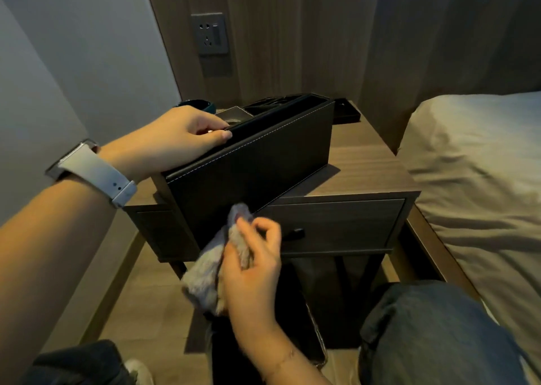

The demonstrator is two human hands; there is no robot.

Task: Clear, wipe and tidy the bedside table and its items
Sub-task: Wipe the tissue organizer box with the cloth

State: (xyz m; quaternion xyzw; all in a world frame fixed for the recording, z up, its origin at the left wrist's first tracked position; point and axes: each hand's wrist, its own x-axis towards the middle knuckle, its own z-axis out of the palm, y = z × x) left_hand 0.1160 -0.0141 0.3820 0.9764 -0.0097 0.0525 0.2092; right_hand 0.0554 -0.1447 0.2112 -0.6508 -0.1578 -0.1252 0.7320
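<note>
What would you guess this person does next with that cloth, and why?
Probably sweep the cloth up across the black box: the right hand grips it at the box's lower front, while the left hand steadies the top edge.

No legible text, label, brand, number or sign is found anywhere in the head view. Surfaces checked: the front face of the black organizer box (251,162) carries only a line of pale stitching, no lettering. The grey wall socket plate (209,33) shows pin openings and a switch, without readable marking. The watch band (93,172) on the left wrist is plain, and the watch face is turned out of view. The drawer front (336,226) of the desk shows wood grain and a dark knob only. Small dark items at the back of the desk top are too dim to read.
</note>
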